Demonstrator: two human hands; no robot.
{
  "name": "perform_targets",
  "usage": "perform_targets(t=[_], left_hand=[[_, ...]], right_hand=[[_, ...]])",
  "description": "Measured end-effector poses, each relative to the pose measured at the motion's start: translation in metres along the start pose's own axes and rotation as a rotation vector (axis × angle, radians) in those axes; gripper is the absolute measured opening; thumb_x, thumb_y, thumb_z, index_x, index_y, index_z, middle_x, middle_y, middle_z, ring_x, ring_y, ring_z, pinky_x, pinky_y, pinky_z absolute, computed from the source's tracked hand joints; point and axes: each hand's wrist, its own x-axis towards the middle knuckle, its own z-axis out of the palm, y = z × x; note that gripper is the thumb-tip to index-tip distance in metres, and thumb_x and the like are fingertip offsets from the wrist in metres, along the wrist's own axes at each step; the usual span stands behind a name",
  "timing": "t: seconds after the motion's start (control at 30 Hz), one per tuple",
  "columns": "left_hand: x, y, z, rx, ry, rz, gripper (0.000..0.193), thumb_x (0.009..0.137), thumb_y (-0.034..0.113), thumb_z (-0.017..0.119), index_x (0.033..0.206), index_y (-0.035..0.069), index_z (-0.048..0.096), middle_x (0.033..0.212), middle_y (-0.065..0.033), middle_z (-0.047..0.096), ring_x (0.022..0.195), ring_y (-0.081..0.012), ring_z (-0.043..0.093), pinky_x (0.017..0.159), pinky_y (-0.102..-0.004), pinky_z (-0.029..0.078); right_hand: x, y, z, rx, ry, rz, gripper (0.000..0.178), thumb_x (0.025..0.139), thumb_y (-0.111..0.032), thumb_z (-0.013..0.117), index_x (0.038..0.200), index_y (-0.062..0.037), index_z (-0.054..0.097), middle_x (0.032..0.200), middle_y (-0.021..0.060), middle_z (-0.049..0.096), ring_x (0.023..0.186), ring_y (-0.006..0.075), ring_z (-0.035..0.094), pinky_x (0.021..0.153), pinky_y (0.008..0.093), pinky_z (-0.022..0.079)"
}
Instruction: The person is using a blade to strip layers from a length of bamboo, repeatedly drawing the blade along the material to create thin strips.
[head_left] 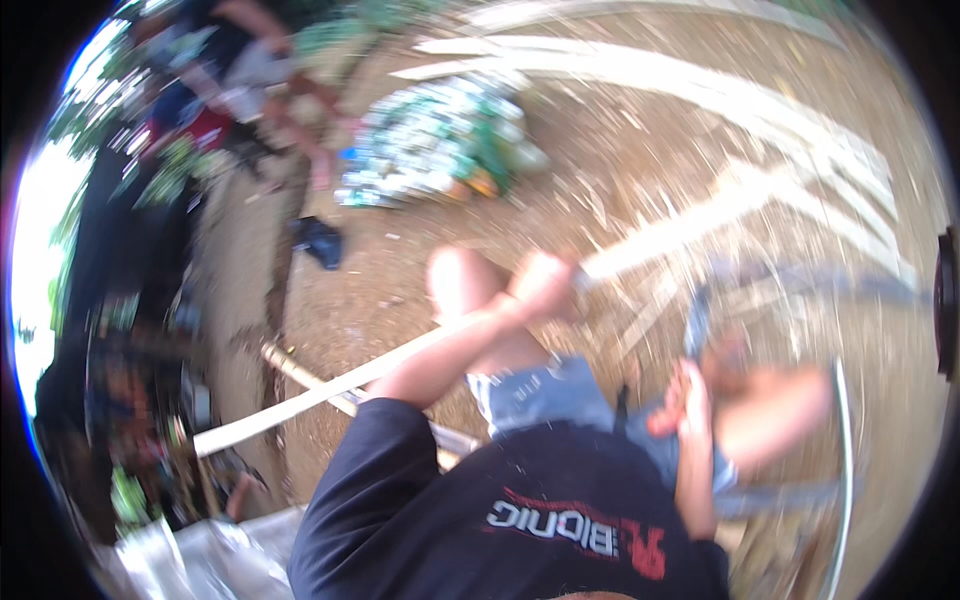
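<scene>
I recorded a dark shirt (500, 490), cut off by the lower edge. A long pale strip (672, 232) slanted across the view, partly hidden by the left forearm (440, 355), its upper-right end blurred. The left hand (545, 285) was closed around it; the right hand (686, 402) was curled around a motion-blurred blade's (697, 320) largely hidden grip. White and red letters (578, 535) stood upside down on the shirt

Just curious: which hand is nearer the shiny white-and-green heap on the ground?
Left: the left hand is below the heap in view; the right hand is farther down and right.
</scene>
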Motion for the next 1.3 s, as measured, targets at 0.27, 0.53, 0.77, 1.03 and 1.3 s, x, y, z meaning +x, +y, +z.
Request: perform_targets(t=[0.27,0.53,0.77,1.03,1.3], left_hand=[[-0.006,0.000,0.036,-0.082,0.093,0.005,0.034,0.076,0.009,0.065,0.107,-0.002,0.053,0.076,-0.0180,0.067,0.069,-0.0344,0.069,0.055,-0.0458,0.054],[0.071,0.057,0.009,-0.755,0.403,-0.001,0.021,0.090,0.017,0.058,0.098,-0.003,0.057,0.085,-0.0210,0.066,0.081,-0.0421,0.066,0.075,-0.0494,0.050],[0.046,0.039,0.038,-0.383,0.351,-0.166,0.028,0.085,0.025,0.064,0.088,-0.002,0.067,0.078,-0.0215,0.068,0.083,-0.0392,0.068,0.074,-0.0476,0.054],[0.034,0.030,0.054,-0.517,-0.116,-0.226,0.022,0.076,0.020,0.066,0.086,0.002,0.073,0.082,-0.0189,0.071,0.081,-0.0340,0.071,0.074,-0.0430,0.056],[0.054,-0.017,0.056,-0.730,-0.277,-0.130,0.029,0.100,0.023,0.049,0.088,0.004,0.067,0.055,-0.0061,0.061,0.044,-0.0136,0.057,0.040,-0.0332,0.042]], right_hand=[[0.008,0.004,0.018,-0.101,-0.114,-0.101,0.019,0.085,-0.028,0.060,0.084,-0.0090,0.055,0.065,0.0033,0.052,0.050,0.0166,0.050,0.046,0.0302,0.043],[0.040,-0.019,0.024,-0.080,-0.169,-0.060,0.020,0.086,-0.028,0.059,0.084,-0.0095,0.053,0.066,0.0010,0.049,0.054,0.0152,0.048,0.049,0.0285,0.043],[0.034,0.000,0.032,-0.056,-0.146,0.050,0.019,0.088,-0.028,0.058,0.083,-0.0104,0.052,0.066,-0.0003,0.051,0.054,0.0121,0.049,0.050,0.0261,0.043],[0.037,0.005,0.045,-0.068,-0.057,-0.016,0.024,0.087,-0.034,0.061,0.087,-0.0116,0.052,0.074,-0.0023,0.049,0.059,0.0096,0.046,0.053,0.0242,0.040],[-0.017,-0.022,0.058,-0.262,0.101,-0.573,0.015,0.094,-0.011,0.062,0.107,-0.0066,0.056,0.067,-0.0009,0.054,0.052,0.0066,0.052,0.044,0.0221,0.043]])
